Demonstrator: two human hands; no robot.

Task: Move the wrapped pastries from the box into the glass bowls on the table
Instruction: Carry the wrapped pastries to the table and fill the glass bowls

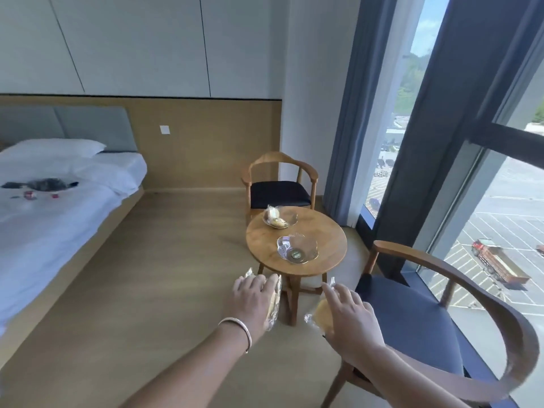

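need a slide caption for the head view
Each hand carries a wrapped pastry toward the round table's two glass bowls.

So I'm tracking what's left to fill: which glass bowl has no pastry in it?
The near glass bowl, closest to both hands, holds no pastry; the far glass bowl by the far chair already holds wrapped pastries.

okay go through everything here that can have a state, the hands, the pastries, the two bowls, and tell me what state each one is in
left hand: grips a wrapped pastry
left pastry: held, short of the table
right hand: grips a wrapped pastry
right pastry: held, short of the table
far bowl: holds wrapped pastries
near bowl: no pastry in it
round table: carries both bowls
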